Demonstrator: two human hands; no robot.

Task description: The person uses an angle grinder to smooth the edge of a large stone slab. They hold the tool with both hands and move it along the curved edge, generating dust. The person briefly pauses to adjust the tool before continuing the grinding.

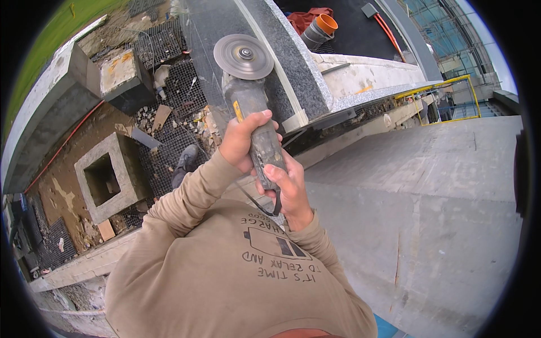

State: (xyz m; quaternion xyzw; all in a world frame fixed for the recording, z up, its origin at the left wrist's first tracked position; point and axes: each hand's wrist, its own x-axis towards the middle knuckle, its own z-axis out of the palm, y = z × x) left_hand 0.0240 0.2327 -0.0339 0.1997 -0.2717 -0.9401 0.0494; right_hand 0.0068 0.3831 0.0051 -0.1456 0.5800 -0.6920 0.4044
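Observation:
I hold a dusty grey angle grinder (269, 147) with both hands, its body slanting up and away from me. My left hand (243, 139) is wrapped round the body behind the head. Farther back, my right hand (290, 188) is closed on the rear end, near the black cord. The round cutting disc (244, 57) at the far end shows its flat face and centre nut. Beyond and beside it lies a speckled grey stone slab (307, 79) with a pale strip (282, 93) along it. Whether the disc touches the slab, I cannot tell.
A hollow square concrete block (127, 194) and rubble (147, 116) on black grid mats lie at left. My shoe (189, 158) stands there. A broad concrete surface (417, 208) fills the right. An orange-rimmed pipe (319, 32) and yellow railing (476, 96) are farther off.

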